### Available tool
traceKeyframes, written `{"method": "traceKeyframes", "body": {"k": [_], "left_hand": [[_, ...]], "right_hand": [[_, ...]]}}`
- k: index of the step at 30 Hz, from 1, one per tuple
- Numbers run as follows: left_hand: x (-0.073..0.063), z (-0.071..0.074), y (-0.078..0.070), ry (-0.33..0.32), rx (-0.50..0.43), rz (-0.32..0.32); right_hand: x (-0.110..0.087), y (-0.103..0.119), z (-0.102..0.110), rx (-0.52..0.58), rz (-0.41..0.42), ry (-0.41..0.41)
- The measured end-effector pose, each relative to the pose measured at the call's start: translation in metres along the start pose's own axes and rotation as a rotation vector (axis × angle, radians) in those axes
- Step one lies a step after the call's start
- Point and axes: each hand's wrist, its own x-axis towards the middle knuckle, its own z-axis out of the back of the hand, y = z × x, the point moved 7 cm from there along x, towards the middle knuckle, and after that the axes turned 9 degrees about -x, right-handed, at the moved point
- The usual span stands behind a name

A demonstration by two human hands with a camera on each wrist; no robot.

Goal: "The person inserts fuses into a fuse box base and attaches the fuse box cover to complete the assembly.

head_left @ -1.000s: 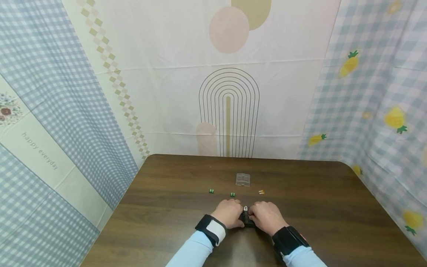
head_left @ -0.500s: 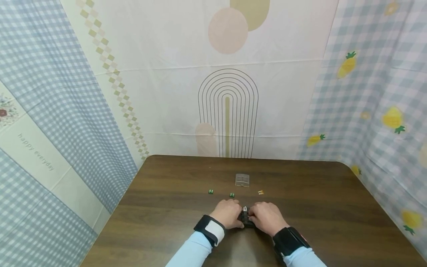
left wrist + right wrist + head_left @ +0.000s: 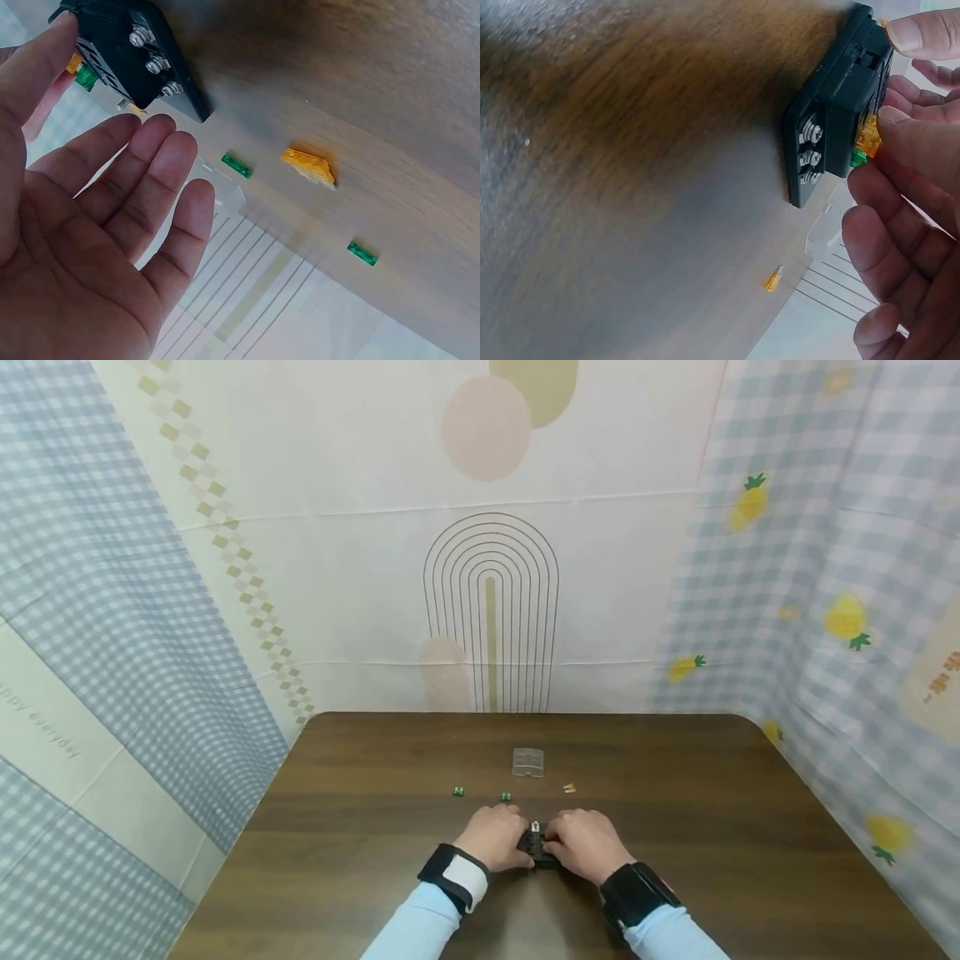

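A black fuse box (image 3: 538, 847) with metal screw terminals sits on the table between the hands. My left hand (image 3: 493, 838) steadies it from the left, thumb at its near edge and fingertips by its far edge; the other fingers are loosely bent in the left wrist view. My right hand (image 3: 588, 845) pinches an orange blade fuse (image 3: 868, 136) between thumb and index finger against the top of the box. A green blade fuse (image 3: 859, 157) shows right beside it. How deep the orange fuse sits is hidden by the fingers.
Beyond the hands lie two loose green fuses, one farther left (image 3: 458, 792) and one nearer the box (image 3: 506, 797), and a loose orange fuse (image 3: 569, 788). A clear plastic cover (image 3: 528, 762) lies behind them on the brown table (image 3: 360, 827). A patterned cloth (image 3: 600, 610) hangs behind.
The head view has turned slightly right, so everything sits farther left in it. Both hands keep their places at the fuse box; the loose fuses and cover have not moved.
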Motion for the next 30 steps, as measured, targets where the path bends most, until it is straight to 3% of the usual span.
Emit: {"method": "traceKeyframes", "body": {"k": [11,30], "left_hand": [[-0.006,0.0,0.007,0.0,0.004,0.028],[0.0,0.006,0.006,0.01,0.005,0.012]], "right_hand": [[0.002,0.003,0.0,0.0,0.021,-0.038],[0.006,-0.014,0.012,-0.013,-0.105,-0.019]]}}
